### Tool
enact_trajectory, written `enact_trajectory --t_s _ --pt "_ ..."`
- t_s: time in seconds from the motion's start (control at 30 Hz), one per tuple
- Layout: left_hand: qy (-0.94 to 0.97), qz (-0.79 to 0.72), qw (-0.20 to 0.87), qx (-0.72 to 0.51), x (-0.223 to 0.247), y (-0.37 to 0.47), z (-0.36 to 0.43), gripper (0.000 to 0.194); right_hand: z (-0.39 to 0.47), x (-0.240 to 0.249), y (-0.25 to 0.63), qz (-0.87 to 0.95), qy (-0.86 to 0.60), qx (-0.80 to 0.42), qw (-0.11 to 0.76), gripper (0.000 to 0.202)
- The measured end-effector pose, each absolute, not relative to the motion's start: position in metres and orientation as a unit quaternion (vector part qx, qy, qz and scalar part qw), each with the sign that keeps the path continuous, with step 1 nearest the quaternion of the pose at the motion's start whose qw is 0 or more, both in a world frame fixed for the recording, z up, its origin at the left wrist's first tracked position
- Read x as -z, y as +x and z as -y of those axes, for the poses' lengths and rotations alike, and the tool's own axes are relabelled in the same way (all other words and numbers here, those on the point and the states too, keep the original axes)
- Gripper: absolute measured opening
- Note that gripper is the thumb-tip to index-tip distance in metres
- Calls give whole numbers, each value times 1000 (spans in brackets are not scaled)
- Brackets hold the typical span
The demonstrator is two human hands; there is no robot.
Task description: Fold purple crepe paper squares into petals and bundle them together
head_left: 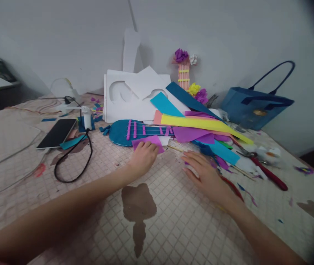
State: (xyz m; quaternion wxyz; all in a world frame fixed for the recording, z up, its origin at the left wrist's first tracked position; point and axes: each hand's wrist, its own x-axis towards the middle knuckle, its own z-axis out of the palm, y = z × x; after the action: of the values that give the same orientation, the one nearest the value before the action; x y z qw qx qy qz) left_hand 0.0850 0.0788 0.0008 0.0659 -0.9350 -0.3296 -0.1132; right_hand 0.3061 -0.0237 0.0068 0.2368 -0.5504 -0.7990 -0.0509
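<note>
My left hand has its fingers closed on a small piece of purple crepe paper, which lies against the front edge of a blue toy guitar with pink strips and pale strings. My right hand is spread low over the table, fingers stretched out, beside a thin wooden stick. A scrap of purple shows by its fingertips, and I see no object held in it. Under its wrist side runs a red tool handle. Strips of yellow paper and turquoise paper lie beyond my right hand.
White cut-out boards lean on the wall next to a paper-flowered guitar. A blue bag and red-handled pliers are on the right. A phone, a white device and cables lie left. Brown worn patches mark the tabletop.
</note>
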Motion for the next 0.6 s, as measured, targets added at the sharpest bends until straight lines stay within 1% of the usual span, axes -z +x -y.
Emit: enact_trajectory --t_s 0.13,0.23,0.33,0.47,0.53,0.6 --pt "-944 310 82 81 3 78 -85 20 6 -7 267 832 -500 20 239 33" --pt "-950 292 83 76 6 78 -86 20 2 0 260 833 -485 8 267 33" --pt "-952 283 76 85 5 74 -92 22 6 7 264 813 -501 -6 297 33" --pt "-954 272 52 111 -3 61 -101 17 11 8 269 785 -530 -24 319 34" --pt "-958 255 37 126 -9 52 -101 17 11 7 268 779 -538 -24 320 38" --pt "-967 216 21 136 -15 41 -96 18 11 6 266 783 -537 -22 313 47"
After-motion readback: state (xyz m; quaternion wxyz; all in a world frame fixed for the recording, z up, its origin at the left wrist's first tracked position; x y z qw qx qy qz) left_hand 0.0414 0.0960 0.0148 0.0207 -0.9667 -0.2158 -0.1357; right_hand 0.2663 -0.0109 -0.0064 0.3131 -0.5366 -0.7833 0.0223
